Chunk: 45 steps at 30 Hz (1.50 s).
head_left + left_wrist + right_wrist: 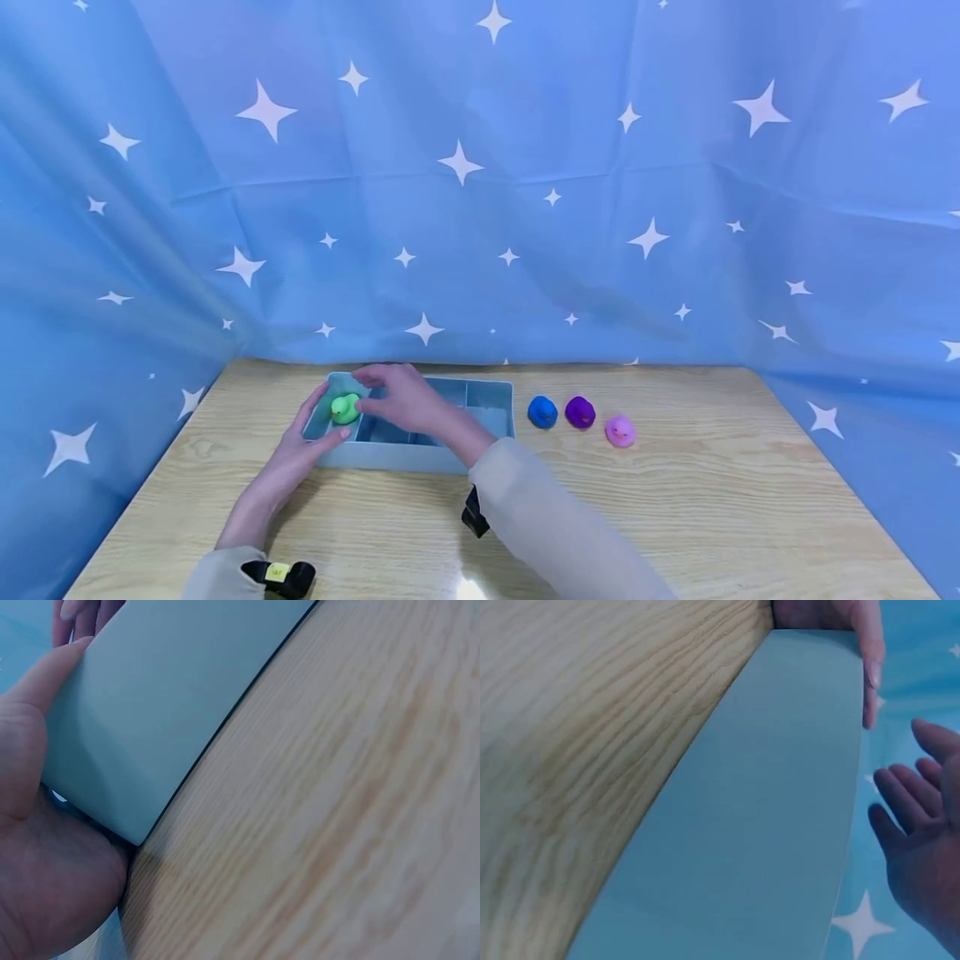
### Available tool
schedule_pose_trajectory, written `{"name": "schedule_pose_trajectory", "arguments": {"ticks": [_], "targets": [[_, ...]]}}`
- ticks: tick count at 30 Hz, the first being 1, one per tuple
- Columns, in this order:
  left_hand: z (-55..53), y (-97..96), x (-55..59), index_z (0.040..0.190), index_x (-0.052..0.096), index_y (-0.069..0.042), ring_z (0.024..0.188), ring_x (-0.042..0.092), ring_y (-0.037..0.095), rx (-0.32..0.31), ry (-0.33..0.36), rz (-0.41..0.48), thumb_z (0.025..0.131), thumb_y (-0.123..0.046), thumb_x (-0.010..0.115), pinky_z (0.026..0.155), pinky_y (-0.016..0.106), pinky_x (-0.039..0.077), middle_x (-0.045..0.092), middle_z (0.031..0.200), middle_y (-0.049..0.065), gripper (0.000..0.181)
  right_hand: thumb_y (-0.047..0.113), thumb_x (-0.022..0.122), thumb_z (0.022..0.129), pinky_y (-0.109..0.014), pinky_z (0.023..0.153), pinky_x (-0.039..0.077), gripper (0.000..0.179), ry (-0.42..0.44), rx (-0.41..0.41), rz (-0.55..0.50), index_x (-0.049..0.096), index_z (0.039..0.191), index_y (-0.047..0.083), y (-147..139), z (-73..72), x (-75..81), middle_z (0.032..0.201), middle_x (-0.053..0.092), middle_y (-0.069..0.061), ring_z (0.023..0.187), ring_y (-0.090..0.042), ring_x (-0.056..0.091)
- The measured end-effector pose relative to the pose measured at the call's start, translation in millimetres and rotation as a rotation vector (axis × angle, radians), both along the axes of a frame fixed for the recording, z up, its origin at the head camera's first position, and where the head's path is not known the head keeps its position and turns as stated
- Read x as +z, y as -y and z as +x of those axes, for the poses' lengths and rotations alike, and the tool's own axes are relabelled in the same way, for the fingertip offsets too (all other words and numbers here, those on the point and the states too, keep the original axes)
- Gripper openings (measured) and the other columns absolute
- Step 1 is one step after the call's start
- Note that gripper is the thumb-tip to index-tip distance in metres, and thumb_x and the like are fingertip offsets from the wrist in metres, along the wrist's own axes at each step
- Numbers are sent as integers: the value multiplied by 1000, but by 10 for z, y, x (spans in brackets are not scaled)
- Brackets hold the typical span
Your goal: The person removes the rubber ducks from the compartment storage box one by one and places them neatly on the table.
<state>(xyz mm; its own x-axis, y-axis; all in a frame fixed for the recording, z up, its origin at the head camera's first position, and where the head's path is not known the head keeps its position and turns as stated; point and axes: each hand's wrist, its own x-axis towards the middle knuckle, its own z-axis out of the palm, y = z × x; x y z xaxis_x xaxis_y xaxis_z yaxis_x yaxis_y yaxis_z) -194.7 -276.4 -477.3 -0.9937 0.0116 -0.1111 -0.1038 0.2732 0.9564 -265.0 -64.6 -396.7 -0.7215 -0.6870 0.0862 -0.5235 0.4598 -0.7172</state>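
A green rubber duck (345, 409) sits in the left-end compartment of a blue-grey divided box (405, 456). My left hand (298, 446) holds the box's left end, with its thumb over the front rim. In the left wrist view, that thumb (56, 667) lies against the box's wall (161, 705). Above the box, my right hand (408, 404) has its fingers spread, the thumb tip close beside the duck. The right wrist view shows the right hand (926, 810) with fingers loosely parted and nothing between them; the duck is hidden there behind the box wall.
Right of the box, a blue duck (542, 412), a purple duck (580, 412) and a pink duck (620, 431) stand in a row on the wooden table (712, 500). A blue star-patterned cloth (525, 108) hangs behind and beside the table.
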Motion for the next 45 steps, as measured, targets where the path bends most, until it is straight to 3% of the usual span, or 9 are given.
{"name": "schedule_pose_trajectory", "arguments": {"ticks": [7,14,18,21,23,27,33,43,45], "targets": [[-7,-34,7,166,-1,-35,154,2,46,-5,5,3,101,-32,67,116,74,9,-2,171,17,94,24,69,101,-27,104,48,47,-45,-5,129,60,146,15,167,-48,-3,140,63,3,128,-10,58],[-1,-63,1,166,0,-33,154,-1,47,-8,-19,11,101,-28,68,115,76,7,-3,171,14,94,25,70,100,-28,104,49,49,-91,-1,163,58,147,15,315,-49,-39,140,64,0,126,-12,60],[6,-88,-6,167,2,-31,153,9,47,-4,-41,10,99,-27,71,115,74,10,1,171,16,97,22,70,100,-20,90,52,37,-159,20,247,68,136,13,382,-81,-69,124,72,4,105,-6,66],[22,-105,-15,167,2,-31,150,21,47,5,-44,6,97,-28,74,116,71,18,5,170,19,100,21,72,99,-17,79,50,31,-207,36,323,72,129,13,431,-108,-115,111,73,6,87,-3,61],[38,-106,-22,167,2,-32,148,26,48,16,-40,0,96,-29,75,116,70,22,6,170,20,102,22,72,99,-16,76,48,32,-220,46,354,72,130,14,463,-117,-145,110,72,7,84,-3,58],[54,-111,-27,167,2,-32,146,30,48,31,-39,-18,95,-31,75,116,69,23,7,169,21,102,22,73,98,-17,71,46,31,-224,47,368,73,129,15,508,-142,-178,99,70,8,79,-6,56],[7,-171,-28,166,-1,-28,138,46,45,-5,-48,-8,98,-27,72,114,61,35,10,168,22,100,23,73,98,-18,63,43,13,-257,16,394,77,109,17,518,-205,-209,79,61,10,70,-8,53],[9,-178,-17,166,-4,-30,136,48,45,-14,-41,-3,100,-30,70,113,60,37,7,169,22,99,21,71,99,-18,63,42,12,-303,7,415,81,106,18,582,-218,-237,80,66,11,68,-8,53],[19,-169,-8,166,-4,-29,142,40,45,-15,-39,1,99,-31,71,114,62,33,4,169,22,100,22,72,99,-19,64,42,11,-311,6,429,81,103,19,604,-213,-233,78,65,11,68,-8,53]]}}
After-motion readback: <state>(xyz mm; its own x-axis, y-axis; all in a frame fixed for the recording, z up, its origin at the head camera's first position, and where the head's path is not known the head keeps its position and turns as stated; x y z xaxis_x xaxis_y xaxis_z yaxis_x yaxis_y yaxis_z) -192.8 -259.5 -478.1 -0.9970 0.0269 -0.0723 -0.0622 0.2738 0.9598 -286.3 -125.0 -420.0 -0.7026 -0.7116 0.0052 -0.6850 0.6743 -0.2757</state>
